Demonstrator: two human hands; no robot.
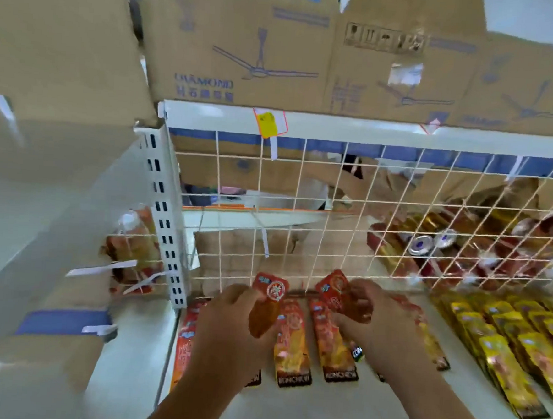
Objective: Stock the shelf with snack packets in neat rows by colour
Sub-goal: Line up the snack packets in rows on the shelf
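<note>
White shelf (pixel 336 410): red packet row (pixel 291 348) lay front-to-back; left hand (pixel 228 320) pinched red foil snack packet (pixel 267 302), right hand (pixel 381 324) gripped second packet (pixel 338 292), just above.

Bright even light, soft motion blur, wide-angle edge distortion.

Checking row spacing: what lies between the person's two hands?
In the head view, two long red-orange snack packets lie flat side by side between the left hand and right hand, each gripping a red packet.
</note>
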